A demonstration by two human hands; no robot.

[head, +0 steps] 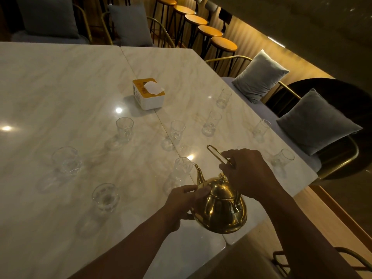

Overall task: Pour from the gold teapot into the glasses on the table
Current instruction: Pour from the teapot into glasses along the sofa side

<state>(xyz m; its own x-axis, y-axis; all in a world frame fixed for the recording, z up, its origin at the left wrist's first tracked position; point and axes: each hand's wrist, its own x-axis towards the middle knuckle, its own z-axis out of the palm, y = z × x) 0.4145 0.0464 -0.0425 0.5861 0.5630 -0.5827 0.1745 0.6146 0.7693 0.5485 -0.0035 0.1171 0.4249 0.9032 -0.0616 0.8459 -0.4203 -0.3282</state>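
The gold teapot [220, 208] is held low over the near edge of the marble table [60, 87], spout pointing up and to the left. My right hand [247, 174] grips its looped wire handle from above. My left hand [185, 202] rests against the pot's left side by the base of the spout. A clear glass [182, 168] stands just past the spout tip. Several more clear glasses are spread over the table, among them one [124, 128] further back and one [105, 197] at the near left. All look empty.
A white and orange tissue box [148, 93] sits mid-table. Chairs with grey cushions [318, 120] line the right edge of the table. A row of orange bar stools [209, 31] stands at the back. A seam runs between the two tabletops.
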